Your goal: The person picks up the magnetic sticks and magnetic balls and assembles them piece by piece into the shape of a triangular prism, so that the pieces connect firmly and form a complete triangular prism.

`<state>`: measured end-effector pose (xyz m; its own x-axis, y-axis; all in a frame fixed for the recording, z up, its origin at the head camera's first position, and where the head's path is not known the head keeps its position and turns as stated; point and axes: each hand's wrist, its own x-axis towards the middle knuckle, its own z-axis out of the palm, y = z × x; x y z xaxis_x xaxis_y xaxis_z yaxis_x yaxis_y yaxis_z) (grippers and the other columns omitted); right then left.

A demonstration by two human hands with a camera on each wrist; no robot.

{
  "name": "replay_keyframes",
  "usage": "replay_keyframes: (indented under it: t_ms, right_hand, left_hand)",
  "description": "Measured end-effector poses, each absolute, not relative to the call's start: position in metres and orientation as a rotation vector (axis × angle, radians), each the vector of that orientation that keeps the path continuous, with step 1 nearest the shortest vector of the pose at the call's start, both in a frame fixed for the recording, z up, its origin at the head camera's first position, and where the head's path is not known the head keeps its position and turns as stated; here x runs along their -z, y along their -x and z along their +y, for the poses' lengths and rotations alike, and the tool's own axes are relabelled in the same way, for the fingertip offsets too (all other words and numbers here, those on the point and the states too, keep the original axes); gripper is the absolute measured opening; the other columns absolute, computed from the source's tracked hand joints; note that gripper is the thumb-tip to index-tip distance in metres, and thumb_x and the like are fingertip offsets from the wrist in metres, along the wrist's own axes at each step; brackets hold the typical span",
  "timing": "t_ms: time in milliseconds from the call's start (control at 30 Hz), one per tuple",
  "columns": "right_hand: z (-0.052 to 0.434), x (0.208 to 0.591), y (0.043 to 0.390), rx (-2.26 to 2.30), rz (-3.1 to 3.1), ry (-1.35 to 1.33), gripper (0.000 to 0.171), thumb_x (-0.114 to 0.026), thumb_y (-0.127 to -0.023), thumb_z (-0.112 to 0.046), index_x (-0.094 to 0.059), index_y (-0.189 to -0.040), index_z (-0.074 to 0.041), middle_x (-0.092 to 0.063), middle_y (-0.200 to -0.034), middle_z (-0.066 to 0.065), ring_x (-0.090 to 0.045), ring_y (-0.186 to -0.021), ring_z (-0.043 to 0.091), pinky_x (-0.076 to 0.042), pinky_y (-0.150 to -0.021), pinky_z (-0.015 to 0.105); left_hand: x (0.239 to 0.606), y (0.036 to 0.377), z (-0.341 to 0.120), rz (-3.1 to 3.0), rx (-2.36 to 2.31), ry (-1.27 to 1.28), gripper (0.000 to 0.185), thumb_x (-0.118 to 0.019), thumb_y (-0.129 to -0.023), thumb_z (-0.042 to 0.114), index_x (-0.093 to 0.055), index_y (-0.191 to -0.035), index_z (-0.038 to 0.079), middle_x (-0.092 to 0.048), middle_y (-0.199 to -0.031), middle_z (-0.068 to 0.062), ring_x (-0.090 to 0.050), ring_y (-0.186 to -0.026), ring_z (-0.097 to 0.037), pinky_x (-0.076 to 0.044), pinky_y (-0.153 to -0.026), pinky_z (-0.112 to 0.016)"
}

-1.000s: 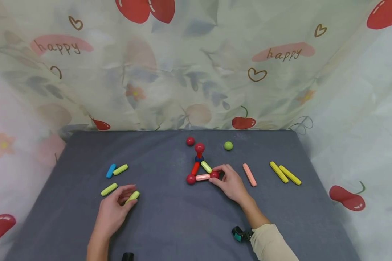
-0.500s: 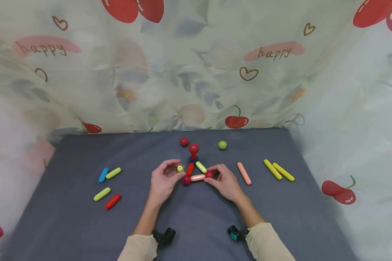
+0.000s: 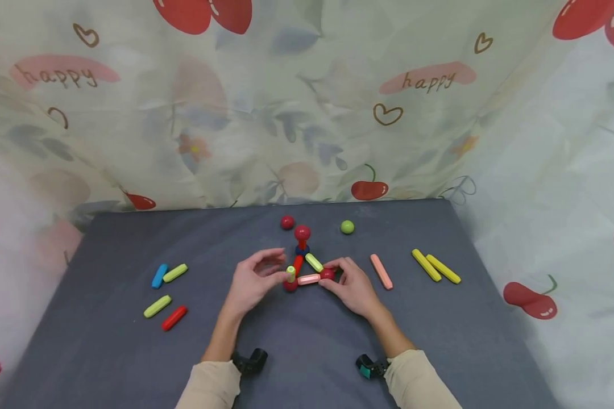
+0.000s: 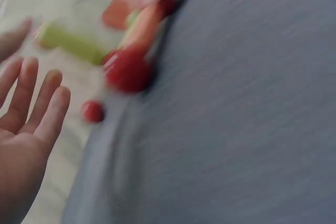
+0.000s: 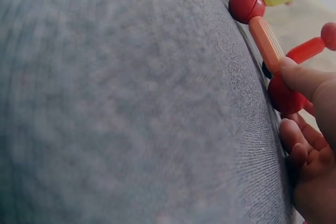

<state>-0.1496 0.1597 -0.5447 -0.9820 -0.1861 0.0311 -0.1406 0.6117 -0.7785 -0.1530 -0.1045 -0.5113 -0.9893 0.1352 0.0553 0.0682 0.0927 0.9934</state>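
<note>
The left hand (image 3: 253, 278) pinches a short green stick (image 3: 290, 274) upright over the red ball (image 3: 289, 286) while the right hand's (image 3: 352, 287) fingers (image 3: 337, 263) grip another ball (image 3: 327, 274) on the grey surface (image 3: 307, 341); these light, stiff, smooth pieces seem best pinched mid-length.

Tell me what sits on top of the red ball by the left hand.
A short green stick stands on that red ball, pinched by the left hand. Their contact point is hidden behind the stick.
</note>
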Motion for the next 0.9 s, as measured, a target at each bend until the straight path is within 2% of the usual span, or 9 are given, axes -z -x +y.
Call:
replay_keyframes:
  t_ms: [100, 233, 433, 600, 733, 900]
  right_hand:
    - [0.161, 0.546, 0.149, 1.340, 2.776, 0.269, 0.036, -0.082, -0.087, -0.034, -0.068, -0.117, -0.023, -0.060, -0.100, -0.001, -0.052, -0.066, 0.012, -0.045, -0.061, 0.023]
    - [0.159, 0.548, 0.149, 1.345, 2.775, 0.255, 0.035, -0.082, -0.087, -0.035, -0.068, -0.117, -0.024, -0.059, -0.099, -0.003, -0.052, -0.065, 0.011, -0.045, -0.059, 0.022]
    - [0.152, 0.550, 0.149, 1.357, 2.753, 0.283, 0.035, -0.081, -0.088, -0.036, -0.067, -0.118, -0.025, -0.059, -0.100, -0.004, -0.053, -0.064, 0.011, -0.046, -0.060, 0.023]
    - [0.149, 0.552, 0.148, 1.363, 2.750, 0.297, 0.034, -0.080, -0.088, -0.038, -0.067, -0.117, -0.026, -0.059, -0.099, -0.005, -0.053, -0.064, 0.010, -0.046, -0.059, 0.022]
    - [0.152, 0.552, 0.148, 1.372, 2.767, 0.315, 0.035, -0.081, -0.088, -0.036, -0.067, -0.118, -0.023, -0.059, -0.099, -0.003, -0.052, -0.064, 0.009, -0.046, -0.059, 0.022]
    - [0.162, 0.550, 0.150, 1.359, 2.794, 0.292, 0.036, -0.082, -0.087, -0.036, -0.068, -0.117, -0.023, -0.060, -0.099, -0.003, -0.052, -0.064, 0.010, -0.046, -0.059, 0.022]
  left_hand:
    - [0.506, 0.178, -0.114, 2.407, -2.023, -0.159, 0.045, -0.083, -0.085, 0.013, -0.068, -0.127, 0.007, -0.071, -0.124, -0.016, -0.068, -0.114, -0.028, -0.058, -0.097, -0.032]
    - [0.505, 0.223, -0.113, 2.657, -1.781, -0.020, 0.042, -0.079, -0.091, 0.022, -0.068, -0.130, 0.012, -0.071, -0.128, -0.008, -0.068, -0.111, -0.025, -0.058, -0.094, -0.038]
    - [0.512, 0.264, -0.103, 2.786, -1.423, -0.032, 0.052, -0.080, -0.090, 0.027, -0.063, -0.139, 0.015, -0.065, -0.135, -0.009, -0.064, -0.109, -0.029, -0.055, -0.093, -0.046]
    - [0.522, 0.272, -0.101, 2.843, -1.258, -0.089, 0.049, -0.080, -0.090, 0.024, -0.066, -0.135, 0.014, -0.068, -0.129, -0.013, -0.064, -0.107, -0.030, -0.053, -0.096, -0.045]
    - [0.519, 0.267, -0.103, 2.845, -1.355, -0.044, 0.046, -0.079, -0.091, 0.026, -0.066, -0.134, 0.014, -0.070, -0.126, -0.011, -0.063, -0.102, -0.028, -0.053, -0.091, -0.043]
    - [0.494, 0.242, -0.106, 2.818, -1.586, 0.019, 0.046, -0.078, -0.091, 0.039, -0.063, -0.129, 0.018, -0.070, -0.119, -0.006, -0.064, -0.099, -0.024, -0.054, -0.080, -0.040]
